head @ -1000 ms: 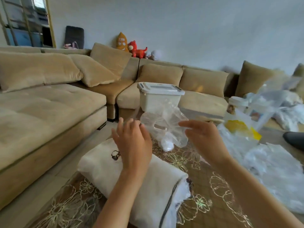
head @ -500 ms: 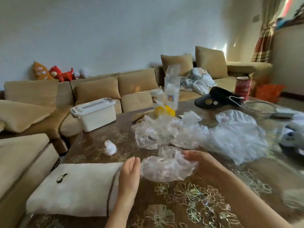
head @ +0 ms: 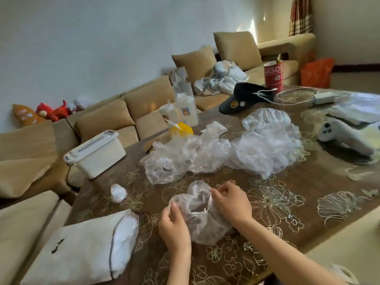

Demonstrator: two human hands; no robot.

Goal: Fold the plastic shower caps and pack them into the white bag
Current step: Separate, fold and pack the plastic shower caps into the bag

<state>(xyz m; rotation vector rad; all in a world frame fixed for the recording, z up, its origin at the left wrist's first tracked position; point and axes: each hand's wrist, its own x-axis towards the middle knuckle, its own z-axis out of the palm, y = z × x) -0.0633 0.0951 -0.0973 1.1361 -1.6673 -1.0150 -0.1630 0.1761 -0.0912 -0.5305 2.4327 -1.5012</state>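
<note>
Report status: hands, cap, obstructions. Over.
Left hand, right hand pinching shower cap rim. White bag lies just left. Cap pile beyond, not blocking.

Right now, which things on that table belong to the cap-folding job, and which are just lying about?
Part of the job: the shower cap, pinched by the left hand and right hand; the pile of loose caps behind it; the white bag.
Just lying about: black visor, red tin, lidded white box, charger, white controller, plush toys.
</note>
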